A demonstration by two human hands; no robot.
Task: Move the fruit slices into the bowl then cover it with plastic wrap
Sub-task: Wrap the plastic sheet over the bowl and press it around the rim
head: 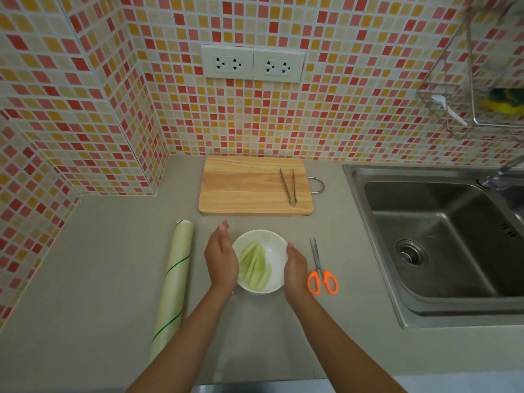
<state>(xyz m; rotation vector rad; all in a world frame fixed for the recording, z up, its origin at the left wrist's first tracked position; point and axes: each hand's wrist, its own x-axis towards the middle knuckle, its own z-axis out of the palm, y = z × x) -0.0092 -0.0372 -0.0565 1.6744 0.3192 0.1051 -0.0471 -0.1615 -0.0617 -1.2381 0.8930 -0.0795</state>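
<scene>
Fruit slices sitting in white bowl, lower centre of frame; cutting board above carrying only tongs. Transfer looking done.
Left hand and right hand flanking bowl, fingers open, gripping nothing visible; clear film over rim — cannot tell.
Likely next: sealing wrap. Plastic wrap roll lying left, scissors right, on bench.

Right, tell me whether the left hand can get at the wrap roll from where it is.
Probably yes. The left hand is beside the bowl, and the wrap roll lies just to its left with only bare counter between them.
</scene>
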